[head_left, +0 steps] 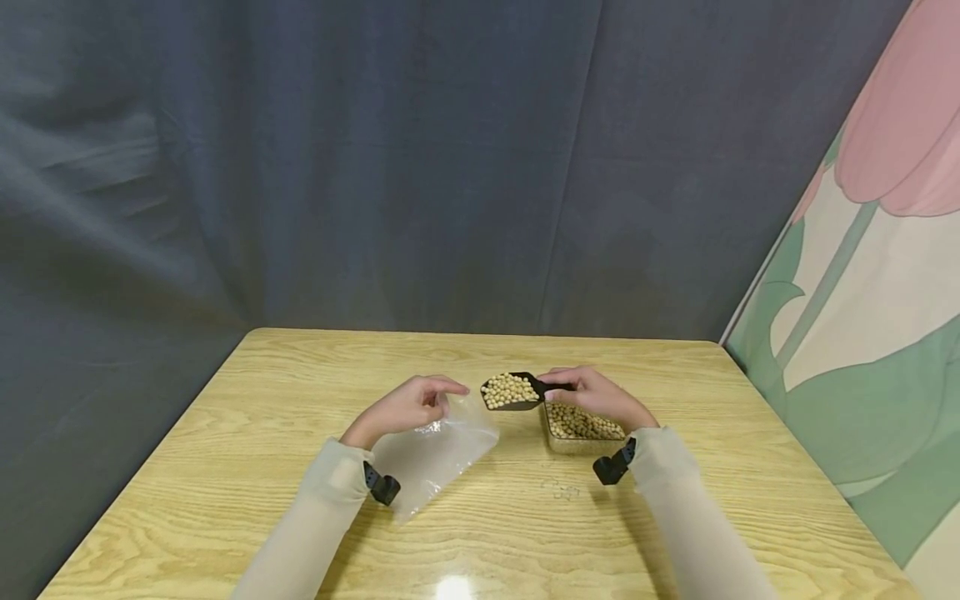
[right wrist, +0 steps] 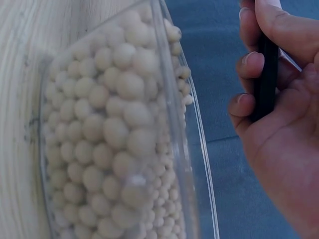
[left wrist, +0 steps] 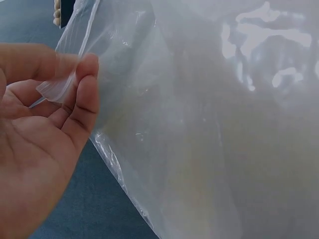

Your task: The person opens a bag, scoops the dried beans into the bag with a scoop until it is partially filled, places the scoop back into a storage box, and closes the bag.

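Note:
My left hand (head_left: pixel 411 408) pinches the zip edge of a clear plastic zip bag (left wrist: pixel 164 124) between thumb and fingers, holding it up off the table. In my right hand (head_left: pixel 596 395) is the handle of a black scoop (head_left: pixel 517 407), heaped with round pale soybeans (head_left: pixel 507 389). The scoop is level, its tip just right of the bag's upper edge. Below the right hand stands a clear box (head_left: pixel 581 447) filled with more soybeans (right wrist: pixel 99 144). In the right wrist view, fingers curl round the black handle (right wrist: pixel 267 79).
A wood-grain table (head_left: pixel 292 417) carries everything. A dark blue curtain (head_left: pixel 412 183) hangs behind it, and a tulip-patterned cloth (head_left: pixel 885 333) is at the right. Each wrist wears a small black camera (head_left: pixel 384 487).

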Motion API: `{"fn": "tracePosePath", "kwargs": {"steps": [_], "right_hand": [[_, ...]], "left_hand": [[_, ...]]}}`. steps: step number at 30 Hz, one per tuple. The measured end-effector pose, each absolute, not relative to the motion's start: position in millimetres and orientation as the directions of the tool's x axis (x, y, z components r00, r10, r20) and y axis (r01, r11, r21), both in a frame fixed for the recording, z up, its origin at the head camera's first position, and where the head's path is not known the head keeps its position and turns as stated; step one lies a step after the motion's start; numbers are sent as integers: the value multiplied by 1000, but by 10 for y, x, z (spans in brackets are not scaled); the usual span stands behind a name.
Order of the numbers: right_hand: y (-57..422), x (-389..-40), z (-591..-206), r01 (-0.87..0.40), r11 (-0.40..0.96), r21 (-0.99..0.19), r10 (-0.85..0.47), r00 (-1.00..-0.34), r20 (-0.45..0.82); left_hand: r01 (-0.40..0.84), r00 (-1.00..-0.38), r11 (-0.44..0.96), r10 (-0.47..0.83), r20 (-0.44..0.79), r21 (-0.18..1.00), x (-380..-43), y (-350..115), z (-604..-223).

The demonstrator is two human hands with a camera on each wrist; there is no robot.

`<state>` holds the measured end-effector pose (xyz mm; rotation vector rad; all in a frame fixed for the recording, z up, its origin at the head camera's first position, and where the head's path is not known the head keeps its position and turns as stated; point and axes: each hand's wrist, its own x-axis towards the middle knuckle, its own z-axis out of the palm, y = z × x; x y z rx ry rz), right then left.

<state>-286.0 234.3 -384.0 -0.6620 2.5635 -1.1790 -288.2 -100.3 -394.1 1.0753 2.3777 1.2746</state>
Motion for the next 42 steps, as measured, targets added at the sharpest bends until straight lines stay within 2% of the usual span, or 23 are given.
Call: {"fn": "tracePosePath", "kwargs": {"steps": [9,16,26,42], "right_hand": [[2281,-2932,-3905,-447,503,-740,-611,-789,61],[2233,-2937,-3911,-377,530,-759,-592,-806,-12],[2209,-2944,-3894,-385,569,-727,-594,-803,-39],[2187,-2932,-3802,-388,618,-684,-591,-802,-80]], "left_hand": [[492,-704,345,698,132,799,-2894,-975,-3963],[495,-690,319,710,143,808,-2894,-962,-3964],[418,-710,296,696,106,859,-2879,-942,-3940],[394,-714,267,691,110,880,-2892,-915,-3972]]}}
